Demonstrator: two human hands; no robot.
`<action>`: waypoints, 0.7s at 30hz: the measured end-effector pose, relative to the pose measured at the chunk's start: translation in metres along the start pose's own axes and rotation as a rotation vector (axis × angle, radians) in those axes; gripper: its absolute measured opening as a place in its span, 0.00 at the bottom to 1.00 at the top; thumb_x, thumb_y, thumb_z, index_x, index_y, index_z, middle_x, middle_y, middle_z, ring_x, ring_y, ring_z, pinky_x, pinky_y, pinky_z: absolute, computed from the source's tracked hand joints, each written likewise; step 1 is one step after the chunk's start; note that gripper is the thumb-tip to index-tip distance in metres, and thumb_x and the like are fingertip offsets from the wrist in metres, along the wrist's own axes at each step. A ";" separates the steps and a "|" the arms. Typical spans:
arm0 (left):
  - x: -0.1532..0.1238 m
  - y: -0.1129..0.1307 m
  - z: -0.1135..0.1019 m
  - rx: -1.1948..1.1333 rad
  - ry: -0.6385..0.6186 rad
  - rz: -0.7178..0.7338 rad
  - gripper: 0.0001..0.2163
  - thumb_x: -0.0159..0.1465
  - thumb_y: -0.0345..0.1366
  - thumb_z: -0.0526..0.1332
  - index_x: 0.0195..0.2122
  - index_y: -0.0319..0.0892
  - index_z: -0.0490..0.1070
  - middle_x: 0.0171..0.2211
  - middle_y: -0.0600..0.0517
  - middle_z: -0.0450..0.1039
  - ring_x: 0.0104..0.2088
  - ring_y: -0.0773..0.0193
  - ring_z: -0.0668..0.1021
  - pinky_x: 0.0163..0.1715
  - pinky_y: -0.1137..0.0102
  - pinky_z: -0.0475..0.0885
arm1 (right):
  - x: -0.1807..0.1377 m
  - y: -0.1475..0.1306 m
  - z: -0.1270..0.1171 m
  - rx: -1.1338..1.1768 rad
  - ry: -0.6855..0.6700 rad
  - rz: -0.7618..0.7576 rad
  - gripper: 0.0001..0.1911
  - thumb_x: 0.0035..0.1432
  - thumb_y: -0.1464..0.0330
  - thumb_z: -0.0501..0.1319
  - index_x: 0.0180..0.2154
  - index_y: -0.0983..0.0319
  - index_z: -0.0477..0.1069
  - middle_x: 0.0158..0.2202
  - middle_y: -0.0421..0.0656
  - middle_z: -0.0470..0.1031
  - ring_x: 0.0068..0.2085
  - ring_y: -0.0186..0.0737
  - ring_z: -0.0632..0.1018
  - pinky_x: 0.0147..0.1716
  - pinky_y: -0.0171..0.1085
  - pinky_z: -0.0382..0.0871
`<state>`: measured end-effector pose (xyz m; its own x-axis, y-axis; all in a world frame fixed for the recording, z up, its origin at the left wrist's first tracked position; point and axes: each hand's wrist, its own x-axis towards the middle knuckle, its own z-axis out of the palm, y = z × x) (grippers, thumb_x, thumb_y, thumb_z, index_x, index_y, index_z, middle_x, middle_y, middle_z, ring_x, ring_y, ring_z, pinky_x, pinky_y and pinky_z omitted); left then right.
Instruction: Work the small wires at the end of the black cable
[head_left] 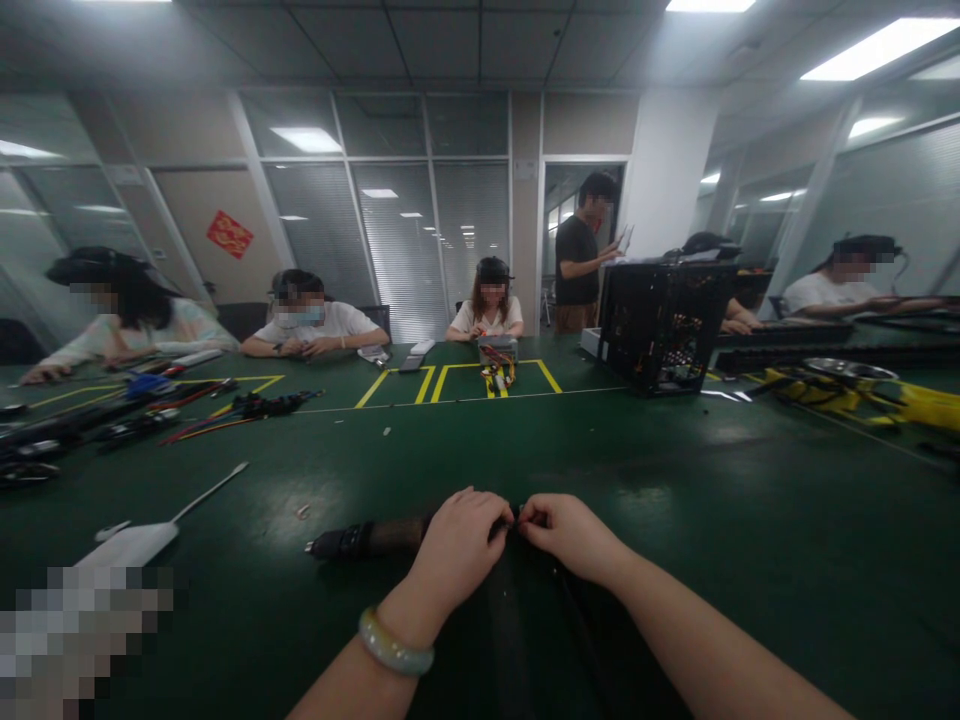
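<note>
My left hand [459,545] and my right hand [568,535] meet at the near middle of the green table [675,500]. Both are curled in a pinch on a dark cable bundle [510,620] that runs down toward me between my forearms. A small red bit shows between the fingertips. Left of my left hand a black sleeved cable end with a connector [352,541] lies on the table. A pale green bangle [394,645] sits on my left wrist.
A white flat tool with a thin handle [161,525] lies at the left. Cable bundles [225,410] lie further left. A black wire crate [664,325] stands at the right, yellow parts [862,395] beyond it. Several people sit around the table; one stands at the back.
</note>
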<state>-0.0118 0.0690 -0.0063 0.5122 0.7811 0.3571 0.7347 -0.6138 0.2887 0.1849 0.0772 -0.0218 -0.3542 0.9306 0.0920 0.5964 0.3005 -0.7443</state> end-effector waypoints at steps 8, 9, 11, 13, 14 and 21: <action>-0.001 0.000 0.002 -0.004 0.011 -0.030 0.07 0.59 0.31 0.61 0.39 0.46 0.70 0.41 0.53 0.75 0.44 0.59 0.75 0.58 0.54 0.59 | 0.001 0.001 0.001 0.033 -0.009 -0.015 0.06 0.57 0.68 0.61 0.34 0.61 0.76 0.30 0.39 0.77 0.31 0.35 0.75 0.30 0.30 0.63; -0.001 -0.001 0.002 -0.002 0.012 -0.034 0.06 0.60 0.32 0.60 0.38 0.45 0.70 0.40 0.53 0.75 0.44 0.60 0.75 0.58 0.55 0.60 | 0.001 0.001 0.001 0.034 -0.015 -0.015 0.06 0.57 0.68 0.60 0.34 0.61 0.76 0.30 0.39 0.77 0.31 0.36 0.76 0.30 0.30 0.63; -0.001 -0.002 0.003 -0.004 0.010 -0.029 0.05 0.60 0.30 0.60 0.37 0.46 0.70 0.40 0.54 0.75 0.44 0.60 0.75 0.58 0.55 0.60 | 0.001 0.001 0.001 0.026 -0.024 -0.012 0.06 0.57 0.68 0.60 0.35 0.61 0.76 0.31 0.39 0.78 0.32 0.36 0.76 0.30 0.31 0.63; -0.001 -0.002 0.004 -0.013 0.005 -0.014 0.06 0.60 0.28 0.59 0.36 0.46 0.70 0.40 0.55 0.75 0.44 0.61 0.75 0.58 0.56 0.60 | 0.001 0.001 0.001 0.014 -0.020 -0.004 0.06 0.57 0.68 0.60 0.35 0.61 0.76 0.31 0.39 0.78 0.32 0.36 0.76 0.30 0.31 0.63; -0.001 -0.002 0.004 -0.018 0.005 -0.011 0.07 0.60 0.28 0.59 0.37 0.47 0.70 0.41 0.55 0.75 0.44 0.61 0.75 0.58 0.56 0.59 | 0.001 0.001 0.001 0.010 -0.018 0.001 0.06 0.57 0.68 0.60 0.35 0.60 0.76 0.31 0.39 0.78 0.32 0.36 0.76 0.30 0.31 0.63; -0.002 -0.001 0.002 -0.009 0.021 -0.050 0.04 0.59 0.33 0.62 0.36 0.46 0.70 0.40 0.53 0.75 0.45 0.59 0.75 0.58 0.55 0.59 | -0.001 0.000 -0.001 0.065 -0.027 0.021 0.07 0.58 0.66 0.61 0.35 0.60 0.76 0.33 0.40 0.78 0.34 0.37 0.77 0.31 0.31 0.64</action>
<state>-0.0129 0.0684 -0.0089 0.4651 0.8084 0.3607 0.7551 -0.5750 0.3150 0.1857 0.0762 -0.0211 -0.3614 0.9305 0.0588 0.5560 0.2657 -0.7875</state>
